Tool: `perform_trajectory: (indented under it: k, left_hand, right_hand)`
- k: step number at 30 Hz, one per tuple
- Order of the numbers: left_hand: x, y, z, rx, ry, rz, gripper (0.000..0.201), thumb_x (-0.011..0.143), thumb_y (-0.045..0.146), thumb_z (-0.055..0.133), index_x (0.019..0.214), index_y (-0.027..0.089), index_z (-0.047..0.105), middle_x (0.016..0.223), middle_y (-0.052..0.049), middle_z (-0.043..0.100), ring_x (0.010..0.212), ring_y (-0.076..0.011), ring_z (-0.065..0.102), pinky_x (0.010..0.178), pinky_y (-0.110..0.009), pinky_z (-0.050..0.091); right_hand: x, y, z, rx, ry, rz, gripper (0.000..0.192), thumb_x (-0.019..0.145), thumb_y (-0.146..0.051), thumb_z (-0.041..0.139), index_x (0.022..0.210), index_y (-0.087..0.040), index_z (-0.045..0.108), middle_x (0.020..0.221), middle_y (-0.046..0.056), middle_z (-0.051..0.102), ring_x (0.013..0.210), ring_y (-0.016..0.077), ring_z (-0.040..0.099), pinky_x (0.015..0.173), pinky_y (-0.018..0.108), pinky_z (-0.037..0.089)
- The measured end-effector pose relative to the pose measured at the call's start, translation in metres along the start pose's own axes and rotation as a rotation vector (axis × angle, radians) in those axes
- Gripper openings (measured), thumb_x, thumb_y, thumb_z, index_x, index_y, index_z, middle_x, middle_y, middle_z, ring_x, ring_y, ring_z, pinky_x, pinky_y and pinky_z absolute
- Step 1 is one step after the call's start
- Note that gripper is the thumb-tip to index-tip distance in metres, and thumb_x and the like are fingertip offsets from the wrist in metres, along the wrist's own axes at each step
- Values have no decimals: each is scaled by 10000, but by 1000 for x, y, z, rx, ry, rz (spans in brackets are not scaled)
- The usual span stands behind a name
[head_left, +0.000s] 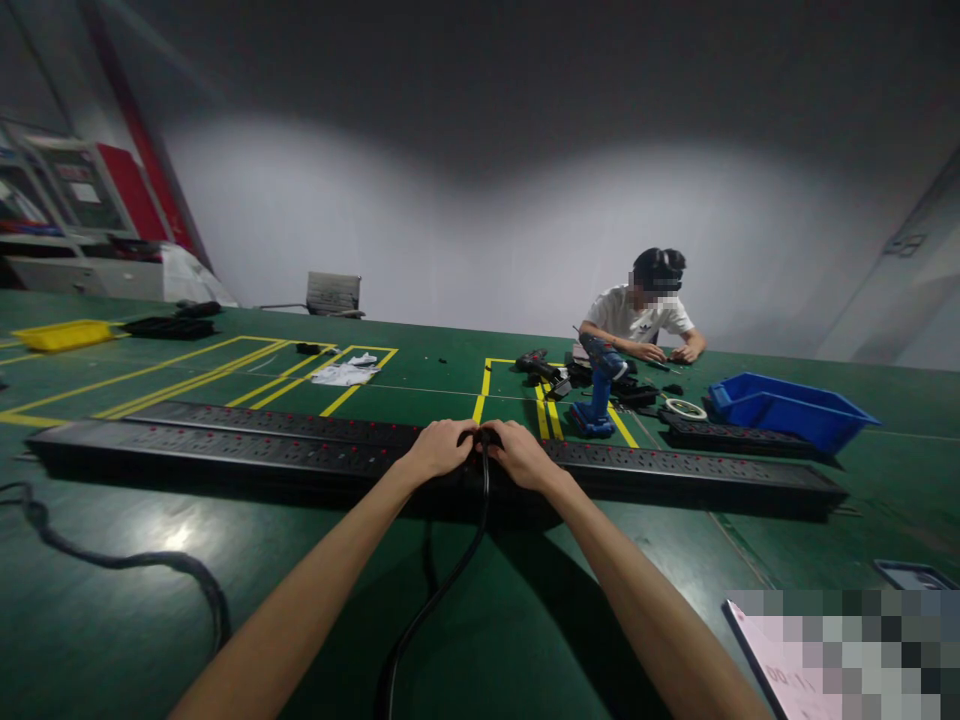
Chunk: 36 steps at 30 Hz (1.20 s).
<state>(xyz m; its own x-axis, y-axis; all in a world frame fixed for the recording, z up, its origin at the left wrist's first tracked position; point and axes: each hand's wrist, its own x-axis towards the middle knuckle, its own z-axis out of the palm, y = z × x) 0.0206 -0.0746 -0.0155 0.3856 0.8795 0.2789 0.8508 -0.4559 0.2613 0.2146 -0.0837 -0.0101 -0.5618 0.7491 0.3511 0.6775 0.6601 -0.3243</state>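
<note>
A long black power strip (660, 470) with rows of sockets and small red parts lies across the green table, and a second power strip (277, 420) lies just behind its left half. At the middle of the front strip, my left hand (444, 447) and my right hand (516, 450) meet with their fingers curled together. Between them they grip the upper end of a black power cable (480, 520), which hangs toward me and curves to the lower left. The fingertips partly hide that cable end, and whether it is seated in the strip cannot be told.
Behind the strips stands a blue cordless drill (598, 385), with a blue bin (787, 405) to its right. Across the table a person (641, 315) handles small parts. Another thick cable (127, 558) lies at left, a tablet-like screen (780, 650) at lower right.
</note>
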Motion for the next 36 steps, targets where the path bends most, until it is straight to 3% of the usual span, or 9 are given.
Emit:
perform_trajectory:
  k: [21,36]
  left_hand:
    - [0,0,-3,-50,9,12,297,871,258,462,1098,261,652,1075,-20,705,1007,-211,641,899,-307,461]
    - [0,-1,-2,-29,-2,24,297,884,280,447,1099,264,651,1074,-24,702,1013,-212,637,881,-302,454]
  right_hand:
    - [2,2,1,55,23,77,354,831,-193,616,1181,-201,566,1043,77,627,940,193,564,833,291,389]
    - [2,9,2,64,50,43,347,808,-185,626,1152,-215,592,1004,61,634,924,186,564,805,273,391]
